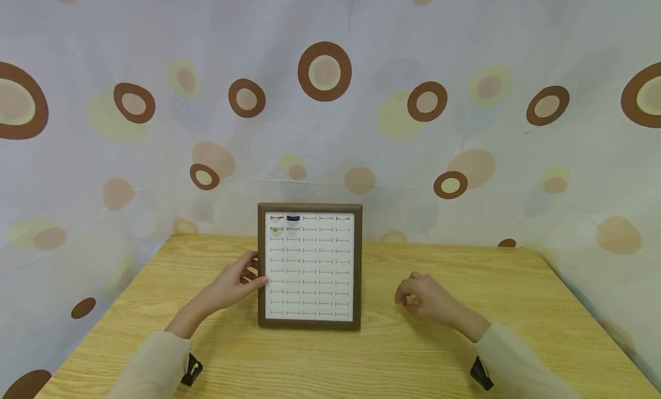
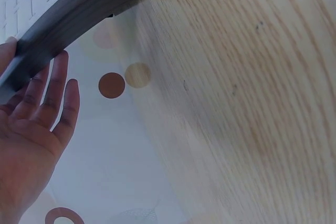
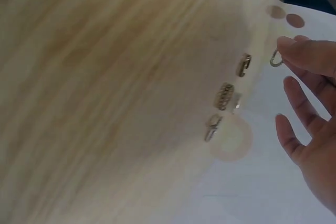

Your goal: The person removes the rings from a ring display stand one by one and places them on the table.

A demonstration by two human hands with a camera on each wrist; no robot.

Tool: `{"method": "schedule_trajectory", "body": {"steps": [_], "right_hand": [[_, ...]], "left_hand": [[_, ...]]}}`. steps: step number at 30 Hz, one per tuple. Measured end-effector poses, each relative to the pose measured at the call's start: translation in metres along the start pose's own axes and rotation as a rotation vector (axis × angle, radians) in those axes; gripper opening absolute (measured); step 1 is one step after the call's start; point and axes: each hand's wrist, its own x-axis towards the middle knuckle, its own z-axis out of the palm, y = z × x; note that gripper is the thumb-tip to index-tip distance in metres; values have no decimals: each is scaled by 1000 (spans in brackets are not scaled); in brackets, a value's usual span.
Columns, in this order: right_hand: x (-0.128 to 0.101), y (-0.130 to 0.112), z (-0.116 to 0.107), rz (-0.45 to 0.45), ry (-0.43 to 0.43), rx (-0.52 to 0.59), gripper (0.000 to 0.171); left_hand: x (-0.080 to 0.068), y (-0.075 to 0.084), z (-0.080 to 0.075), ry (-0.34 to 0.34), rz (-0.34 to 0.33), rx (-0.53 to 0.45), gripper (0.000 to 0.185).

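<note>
Spotted curtains [image 1: 465,54] hang behind a wooden worktop [image 1: 413,353]. Left hand [image 1: 234,284], fingers straight, rests against the left edge of the framed ring display board [image 1: 310,267]. At its three o'clock, the right hand [image 1: 426,298] pinches a small ring [image 3: 275,59]; three more rings [image 3: 226,98] lie just beside it.

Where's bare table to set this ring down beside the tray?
Bare wood between the ring tray and the right hand, and along the near table edge. It is crowded by the three loose rings near the right hand.
</note>
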Motion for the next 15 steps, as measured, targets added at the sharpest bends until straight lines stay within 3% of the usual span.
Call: {"method": "schedule_trajectory", "body": {"steps": [9, 15], "right_hand": [[-8, 6, 6, 55, -96, 59, 19], [-9, 11, 7, 46, -113, 90, 21]], "left_hand": [[-1, 1, -1, 2, 7, -3, 54], [0, 0, 0, 8, 14, -1, 53]]}}
